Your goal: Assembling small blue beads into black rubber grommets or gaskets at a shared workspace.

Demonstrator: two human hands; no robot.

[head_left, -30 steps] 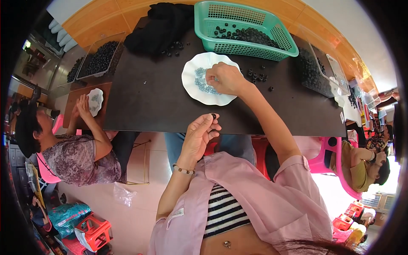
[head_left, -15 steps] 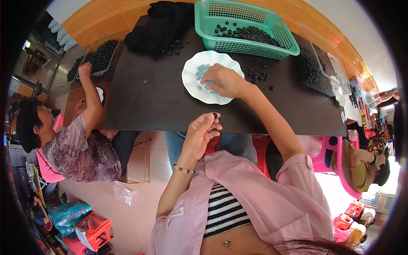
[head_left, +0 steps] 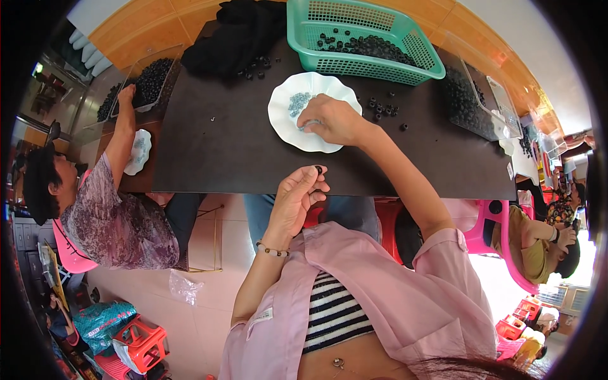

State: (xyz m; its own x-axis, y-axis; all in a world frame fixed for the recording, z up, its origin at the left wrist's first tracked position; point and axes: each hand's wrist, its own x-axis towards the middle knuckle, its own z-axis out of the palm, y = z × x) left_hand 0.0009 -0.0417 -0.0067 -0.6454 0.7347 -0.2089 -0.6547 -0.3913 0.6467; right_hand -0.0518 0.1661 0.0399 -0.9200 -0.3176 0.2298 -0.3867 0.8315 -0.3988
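Note:
My left hand (head_left: 294, 199), just off the table's front edge, pinches a small black cylindrical part (head_left: 318, 170) between thumb and fingers. Farther out, my right hand (head_left: 337, 121) reaches over a white scalloped plate (head_left: 278, 120), its fingers drawn together and pointing down at the plate. Small pale, clear-looking pieces (head_left: 299, 102) lie in a cluster on the plate beside those fingertips. Whatever the right fingertips grip is too small and too covered to make out.
Beyond the plate stands a green basket (head_left: 373, 75) of black parts, with loose ones (head_left: 383, 109) nearby. A black cloth (head_left: 231, 41) lies far left, a clear bin (head_left: 472, 107) far right. At left, a co-worker's hand (head_left: 126, 94) touches another bin; a second plate (head_left: 138, 152) sits below.
My right fingers have drawn closer together over the plate. My left hand keeps its pinch on the black part. The co-worker's arm has shifted, uncovering more of the second plate.

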